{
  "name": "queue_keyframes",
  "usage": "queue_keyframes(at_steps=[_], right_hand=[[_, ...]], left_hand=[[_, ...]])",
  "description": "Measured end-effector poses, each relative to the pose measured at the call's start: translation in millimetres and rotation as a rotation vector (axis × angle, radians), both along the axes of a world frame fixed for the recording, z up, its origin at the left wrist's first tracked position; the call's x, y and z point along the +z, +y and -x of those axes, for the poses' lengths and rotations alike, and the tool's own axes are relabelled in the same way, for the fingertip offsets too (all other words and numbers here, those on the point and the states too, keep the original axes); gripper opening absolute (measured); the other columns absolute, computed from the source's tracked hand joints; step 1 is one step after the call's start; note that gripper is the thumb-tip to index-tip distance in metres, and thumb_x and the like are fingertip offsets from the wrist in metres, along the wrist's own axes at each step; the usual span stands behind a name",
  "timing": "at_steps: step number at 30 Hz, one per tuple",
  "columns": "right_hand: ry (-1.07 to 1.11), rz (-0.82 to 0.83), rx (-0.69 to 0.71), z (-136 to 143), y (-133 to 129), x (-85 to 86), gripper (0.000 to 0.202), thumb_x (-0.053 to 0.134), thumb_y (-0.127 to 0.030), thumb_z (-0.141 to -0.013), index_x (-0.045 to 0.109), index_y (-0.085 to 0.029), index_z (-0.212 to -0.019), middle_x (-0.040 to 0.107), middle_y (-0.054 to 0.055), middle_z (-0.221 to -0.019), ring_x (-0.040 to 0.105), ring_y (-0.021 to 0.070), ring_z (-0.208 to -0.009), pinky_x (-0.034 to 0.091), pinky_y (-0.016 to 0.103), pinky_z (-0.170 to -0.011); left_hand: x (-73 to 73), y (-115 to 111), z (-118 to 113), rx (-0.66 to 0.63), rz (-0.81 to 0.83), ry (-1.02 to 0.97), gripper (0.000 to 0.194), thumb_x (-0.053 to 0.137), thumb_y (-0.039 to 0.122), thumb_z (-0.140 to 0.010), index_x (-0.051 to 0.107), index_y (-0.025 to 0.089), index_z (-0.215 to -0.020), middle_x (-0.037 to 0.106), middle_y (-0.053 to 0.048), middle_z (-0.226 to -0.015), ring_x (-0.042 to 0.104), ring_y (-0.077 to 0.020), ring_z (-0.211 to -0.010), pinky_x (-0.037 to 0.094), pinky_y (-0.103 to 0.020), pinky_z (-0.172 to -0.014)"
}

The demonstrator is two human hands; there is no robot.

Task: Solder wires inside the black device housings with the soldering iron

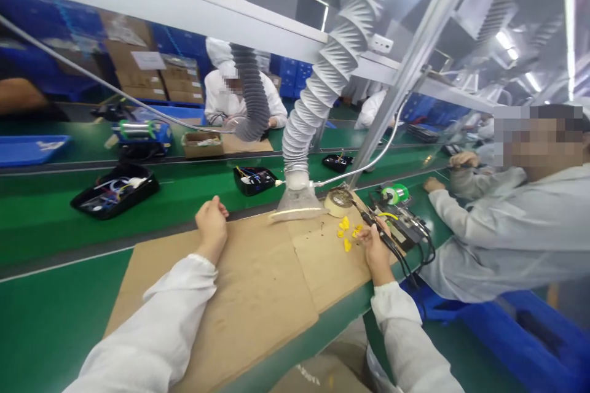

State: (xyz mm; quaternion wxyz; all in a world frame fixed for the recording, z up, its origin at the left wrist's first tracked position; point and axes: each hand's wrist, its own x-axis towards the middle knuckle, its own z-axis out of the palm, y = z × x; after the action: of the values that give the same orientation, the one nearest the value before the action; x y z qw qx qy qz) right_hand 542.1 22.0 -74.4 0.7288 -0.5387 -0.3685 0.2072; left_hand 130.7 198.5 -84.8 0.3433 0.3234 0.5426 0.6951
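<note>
The right hand (378, 253) pinches a soldering iron (367, 217) between thumb and fingers, the black handle slanting across it, front end toward a round tin (341, 198). The left hand (212, 227) has its fingers curled inward — whether they enclose anything cannot be told — above the cardboard (258, 276). The iron looks light and stiff, though its cables (405, 267) could tug; the handle is the place to hold, as the front may be hot. Just left of the right hand lie small yellow pieces (347, 245), probably light and easily scattered. Between and beyond the hands is a clear hood (298, 199); past it, an open black housing (255, 180) with wires. Beyond the right hand sits a green spool (395, 194), and farther right a co-worker's sleeve (483, 215).
</note>
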Motion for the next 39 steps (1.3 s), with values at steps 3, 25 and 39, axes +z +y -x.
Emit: queue_keyframes(at_steps=[3,25,39], right_hand=[[0.139,-0.049,0.022,-2,2,2.6,0.053,0.068,-0.061,-0.083,0.058,-0.024,-0.120,0.071,0.003,-0.093,0.061,0.0134,-0.061,0.049,0.030,-0.061],[0.645,-0.128,0.331,92,-75,102.5,0.036,0.082,-0.053,-0.078,0.073,-0.023,-0.096,0.066,-0.004,-0.072,0.047,0.0048,-0.049,0.044,0.019,-0.048],[0.758,-0.037,0.575,148,-95,160.0,0.039,0.081,-0.051,-0.081,0.064,-0.019,-0.068,0.063,-0.008,-0.064,0.045,-0.0021,-0.041,0.042,0.009,-0.044]], left_hand=[[2.9,0,0,0.010,0.018,0.014,0.031,0.055,0.042,-0.080,0.048,0.020,-0.060,0.048,0.003,-0.054,0.047,-0.0113,-0.049,0.039,-0.023,-0.048],[0.2,-8,-4,-0.078,0.007,0.118,0.044,0.057,0.052,-0.089,0.053,0.020,-0.059,0.052,0.001,-0.053,0.050,-0.0133,-0.051,0.041,-0.025,-0.052],[6.0,-12,-7,-0.105,-0.069,0.197,0.046,0.055,0.044,-0.096,0.049,0.020,-0.057,0.049,0.002,-0.053,0.046,-0.0115,-0.053,0.037,-0.024,-0.054]])
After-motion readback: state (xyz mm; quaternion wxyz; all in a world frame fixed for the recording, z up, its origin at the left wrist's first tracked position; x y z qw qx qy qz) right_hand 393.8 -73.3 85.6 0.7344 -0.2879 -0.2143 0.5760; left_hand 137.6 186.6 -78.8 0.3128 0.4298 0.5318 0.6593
